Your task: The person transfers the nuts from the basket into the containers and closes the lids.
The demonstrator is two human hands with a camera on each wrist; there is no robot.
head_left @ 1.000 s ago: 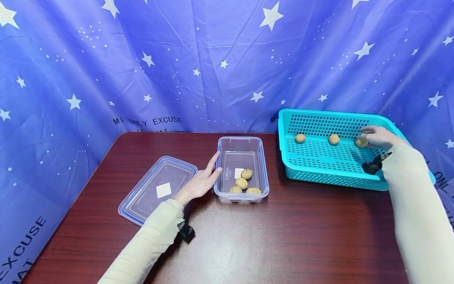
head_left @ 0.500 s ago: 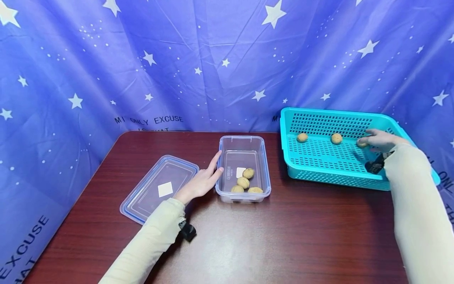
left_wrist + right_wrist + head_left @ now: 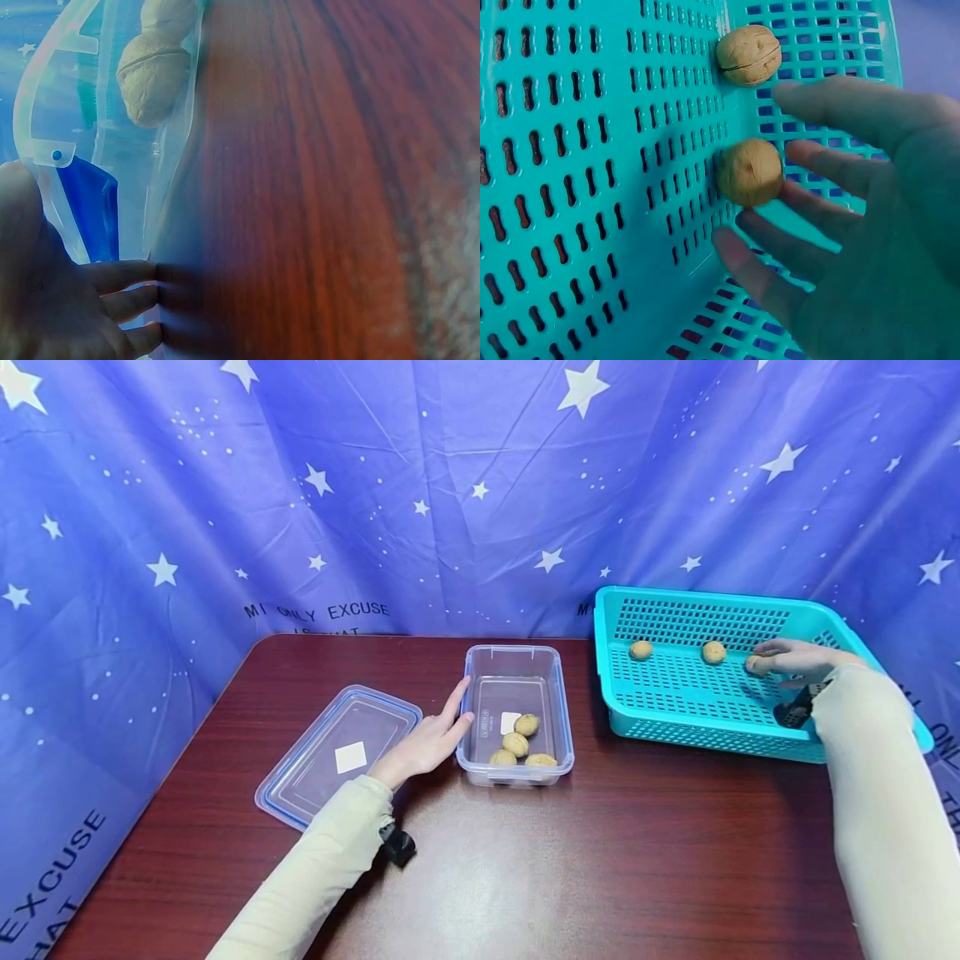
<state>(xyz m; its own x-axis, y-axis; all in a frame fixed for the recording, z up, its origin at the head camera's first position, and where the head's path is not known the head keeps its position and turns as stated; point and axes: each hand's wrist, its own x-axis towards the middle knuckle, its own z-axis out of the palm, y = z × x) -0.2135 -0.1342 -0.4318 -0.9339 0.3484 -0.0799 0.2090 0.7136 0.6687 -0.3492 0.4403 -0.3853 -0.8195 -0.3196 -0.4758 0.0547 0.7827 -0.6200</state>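
My left hand (image 3: 429,742) rests against the left side of a clear plastic container (image 3: 561,718) with blue edging, fingers loosely extended. In the left wrist view the fingers lie along its wall. Several walnuts (image 3: 516,744) sit at the container's near end. My right hand (image 3: 798,660) reaches into a turquoise perforated basket (image 3: 675,739). Its fingers spread around a walnut (image 3: 750,172), with some fingertips close to or touching it; they are not closed on it. A second walnut (image 3: 748,55) lies beyond the fingers, and a third walnut (image 3: 641,650) is near the basket's left end.
A clear lid (image 3: 322,777) with blue edging and a white label lies left of the container, partly behind the left forearm. The dark red wooden table (image 3: 600,860) ends at a blue star-patterned curtain (image 3: 450,568).
My right hand has shifted slightly left and down in the basket, and the walnut by its fingers has moved a little left. The left hand stays on the container; the view shifts slightly.
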